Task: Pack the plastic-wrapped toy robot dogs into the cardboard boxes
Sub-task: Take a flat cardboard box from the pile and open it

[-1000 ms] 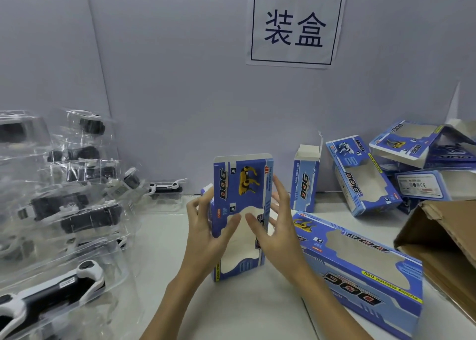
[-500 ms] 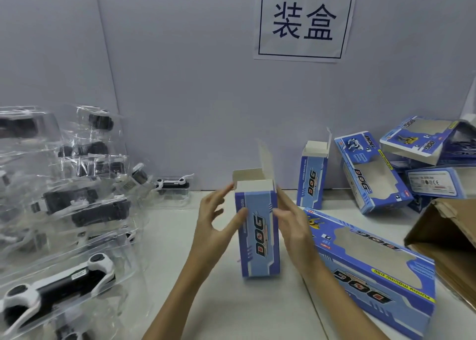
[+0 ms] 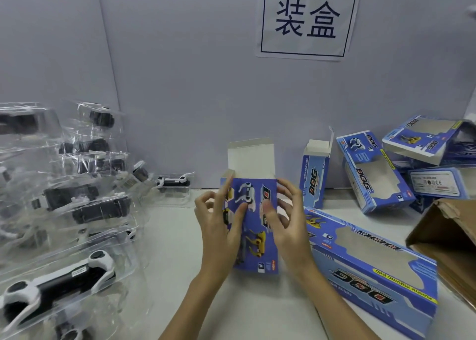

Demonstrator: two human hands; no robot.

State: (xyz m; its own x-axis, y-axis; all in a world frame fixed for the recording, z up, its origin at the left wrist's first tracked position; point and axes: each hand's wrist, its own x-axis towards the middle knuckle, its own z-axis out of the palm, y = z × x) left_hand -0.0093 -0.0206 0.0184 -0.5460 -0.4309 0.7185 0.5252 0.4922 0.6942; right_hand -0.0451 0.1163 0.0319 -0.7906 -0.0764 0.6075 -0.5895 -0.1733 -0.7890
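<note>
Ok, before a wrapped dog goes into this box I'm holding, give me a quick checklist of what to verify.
1. Held box upright on the table: ok.
2. Top flap open and standing up: ok.
3. Bottom end closed: cannot tell, it faces the table.
4. Box steadied: ok, left hand and right hand hold its sides.
5. A hand free to fetch a dog: not ok, both are on the box.
6. Wrapped dogs available: ok, the pile sits left of the box, with the nearest wrapped dog at the front.
</note>
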